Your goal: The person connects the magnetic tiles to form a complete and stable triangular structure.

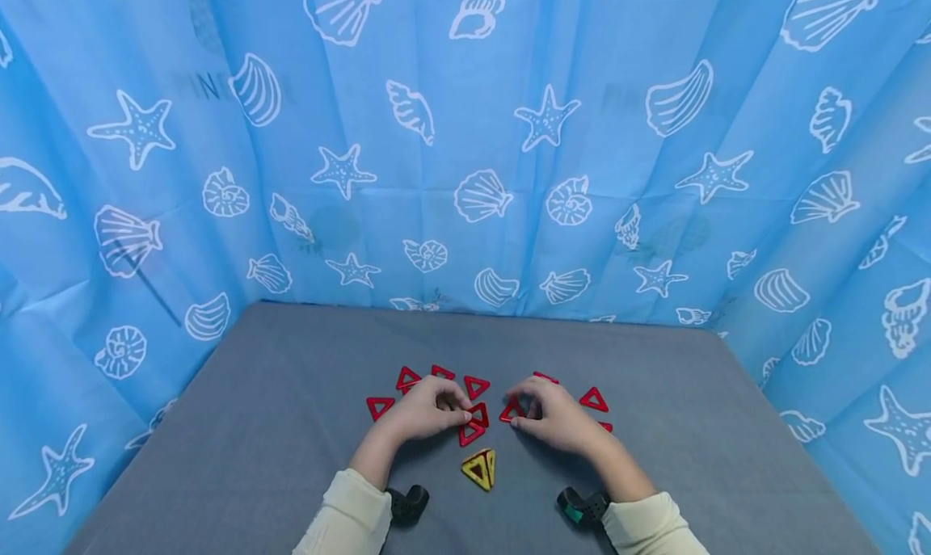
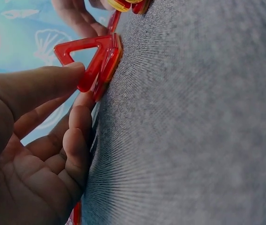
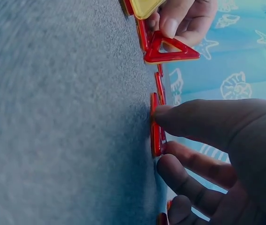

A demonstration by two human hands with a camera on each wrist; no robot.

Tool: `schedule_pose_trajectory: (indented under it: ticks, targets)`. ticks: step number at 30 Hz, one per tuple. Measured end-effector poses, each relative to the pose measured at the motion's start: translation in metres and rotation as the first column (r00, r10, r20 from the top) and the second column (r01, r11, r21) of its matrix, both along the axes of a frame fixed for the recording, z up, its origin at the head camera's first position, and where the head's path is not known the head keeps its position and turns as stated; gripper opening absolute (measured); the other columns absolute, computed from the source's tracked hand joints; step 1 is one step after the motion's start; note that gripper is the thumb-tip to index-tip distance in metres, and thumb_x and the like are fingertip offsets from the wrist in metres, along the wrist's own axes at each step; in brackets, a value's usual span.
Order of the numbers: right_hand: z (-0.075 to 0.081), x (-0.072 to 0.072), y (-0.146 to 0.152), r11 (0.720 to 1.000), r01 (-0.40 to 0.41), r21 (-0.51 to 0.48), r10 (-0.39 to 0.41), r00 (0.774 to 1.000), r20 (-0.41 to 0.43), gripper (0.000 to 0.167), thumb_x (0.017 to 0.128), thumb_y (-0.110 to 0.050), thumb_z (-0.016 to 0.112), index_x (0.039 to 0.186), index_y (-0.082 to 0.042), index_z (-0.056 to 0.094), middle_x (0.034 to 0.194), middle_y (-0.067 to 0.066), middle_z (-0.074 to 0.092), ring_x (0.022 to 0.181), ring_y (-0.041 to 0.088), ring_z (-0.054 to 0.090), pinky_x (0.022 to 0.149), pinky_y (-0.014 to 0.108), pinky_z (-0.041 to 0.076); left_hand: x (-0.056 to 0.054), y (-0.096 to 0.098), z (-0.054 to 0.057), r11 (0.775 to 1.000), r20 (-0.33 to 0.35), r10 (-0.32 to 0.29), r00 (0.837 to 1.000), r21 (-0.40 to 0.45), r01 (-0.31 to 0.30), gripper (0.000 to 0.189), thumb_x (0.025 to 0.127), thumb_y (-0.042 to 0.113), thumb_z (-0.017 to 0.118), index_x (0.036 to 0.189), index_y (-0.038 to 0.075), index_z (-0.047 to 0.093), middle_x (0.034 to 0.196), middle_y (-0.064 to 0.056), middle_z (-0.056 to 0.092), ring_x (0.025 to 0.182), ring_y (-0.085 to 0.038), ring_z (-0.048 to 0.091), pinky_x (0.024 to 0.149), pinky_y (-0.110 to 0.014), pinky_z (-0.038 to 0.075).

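Note:
My left hand (image 1: pixel 429 414) pinches a red triangular tile frame (image 3: pixel 173 57) between thumb and fingers. That tile stands tilted up from the tabletop, its lower corner against a flat red triangle tile (image 1: pixel 471 442). To the right, my right hand (image 1: pixel 558 416) has its thumb on top of another red triangle tile (image 3: pixel 155 133) and a fingertip at its far edge. This one lies flat on the cloth. Nearer to me, between the wrists, sit yellow triangle tiles (image 1: pixel 469 468) with red showing at their edges, close together.
More red triangle tiles (image 1: pixel 380 399) lie scattered beyond and left of the left hand. Others, such as a red tile (image 1: pixel 592 407), lie around the right hand, some partly hidden by it. A grey cloth (image 1: pixel 291 353) covers the table, and a blue shell-print curtain (image 1: pixel 465 151) encloses it.

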State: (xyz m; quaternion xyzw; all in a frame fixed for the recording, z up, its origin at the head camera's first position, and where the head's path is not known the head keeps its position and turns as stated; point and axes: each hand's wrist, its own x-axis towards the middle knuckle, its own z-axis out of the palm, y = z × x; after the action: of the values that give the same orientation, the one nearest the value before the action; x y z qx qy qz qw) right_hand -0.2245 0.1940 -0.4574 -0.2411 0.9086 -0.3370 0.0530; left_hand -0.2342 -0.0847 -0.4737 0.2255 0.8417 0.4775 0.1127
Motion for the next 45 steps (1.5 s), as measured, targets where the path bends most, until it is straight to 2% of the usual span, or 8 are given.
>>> schedule_pose_trajectory:
  ticks: [11,14,20,25,29,35,40,45]
  targets:
    - [0.0019,0.0028,-0.0078,0.996,-0.081,-0.035,0.082,0.996,0.037,0.037,0.092,-0.012,0.083,0.128,-0.009,0.072,0.123,0.006,0.071,0.086,0.014,0.064,0.076,0.026,0.055,0.0002,0.0018,0.0025,0.999,-0.01,0.042,0.999,-0.009,-0.042,0.004,0.097,0.016,0.077,0.097,0.013,0.074,0.089,0.0,0.067,0.079,-0.015,0.061,0.073,-0.03,0.051]
    - [0.0011,0.0029,-0.009,0.998,-0.057,-0.019,0.058,0.997,0.043,0.04,0.092,-0.017,0.084,0.129,-0.009,0.072,0.122,0.005,0.07,0.087,0.015,0.065,0.077,0.026,0.055,0.001,0.0022,0.0022,0.998,-0.001,0.053,0.999,-0.016,-0.053,0.004,0.097,0.015,0.077,0.097,0.013,0.073,0.089,0.0,0.067,0.08,-0.016,0.061,0.073,-0.032,0.052]
    - [-0.001,0.0015,-0.0068,0.999,0.002,0.044,-0.004,0.999,0.051,0.035,0.087,-0.028,0.088,0.115,-0.011,0.076,0.102,-0.001,0.068,0.09,0.015,0.06,0.074,0.026,0.052,0.0031,0.0023,-0.0001,0.997,0.032,0.073,0.997,-0.011,-0.073,0.006,0.097,0.017,0.078,0.098,0.013,0.073,0.09,0.0,0.068,0.082,-0.015,0.063,0.075,-0.032,0.053]
    - [0.0006,0.0,-0.0062,0.999,-0.016,0.042,0.014,0.999,0.043,0.029,0.086,-0.027,0.089,0.107,-0.011,0.077,0.097,-0.001,0.068,0.086,0.015,0.061,0.073,0.027,0.052,0.0024,0.0044,-0.0002,0.995,0.034,0.097,0.995,-0.008,-0.096,0.006,0.098,0.018,0.077,0.097,0.014,0.072,0.091,0.001,0.068,0.082,-0.015,0.063,0.076,-0.033,0.053]
    - [0.0011,0.0004,-0.007,0.999,-0.034,0.036,0.032,0.997,0.07,0.028,0.087,-0.027,0.089,0.108,-0.013,0.078,0.098,-0.001,0.068,0.084,0.014,0.061,0.071,0.025,0.052,0.0029,0.0058,0.0007,0.994,0.03,0.104,0.994,-0.011,-0.104,0.007,0.097,0.017,0.077,0.097,0.014,0.071,0.09,0.001,0.067,0.081,-0.015,0.062,0.075,-0.033,0.052]
    - [0.0004,0.0007,-0.0069,0.997,-0.081,0.018,0.078,0.991,0.11,0.027,0.089,-0.024,0.087,0.112,-0.012,0.078,0.1,0.0,0.065,0.081,0.013,0.06,0.07,0.025,0.051,0.0045,0.0075,0.001,0.996,0.032,0.09,0.995,-0.027,-0.089,0.009,0.095,0.017,0.08,0.096,0.013,0.071,0.088,0.001,0.068,0.079,-0.013,0.063,0.073,-0.031,0.052]
    - [0.0022,0.0008,-0.0055,0.996,-0.08,0.03,0.078,0.995,0.067,0.019,0.088,-0.021,0.087,0.103,-0.013,0.078,0.098,0.001,0.066,0.081,0.014,0.06,0.069,0.025,0.05,0.0029,0.0078,0.0025,0.997,0.025,0.075,0.997,-0.023,-0.075,0.01,0.094,0.014,0.08,0.095,0.011,0.071,0.088,0.0,0.069,0.078,-0.013,0.064,0.073,-0.032,0.053]
    - [0.0022,0.0018,-0.0066,0.996,-0.073,0.047,0.069,0.995,0.078,0.013,0.09,-0.022,0.086,0.097,-0.015,0.077,0.096,0.001,0.065,0.079,0.011,0.059,0.068,0.025,0.05,0.0034,0.0064,0.0017,0.998,0.016,0.058,0.998,-0.021,-0.058,0.01,0.094,0.013,0.08,0.095,0.011,0.071,0.088,0.0,0.069,0.079,-0.014,0.064,0.074,-0.032,0.054]
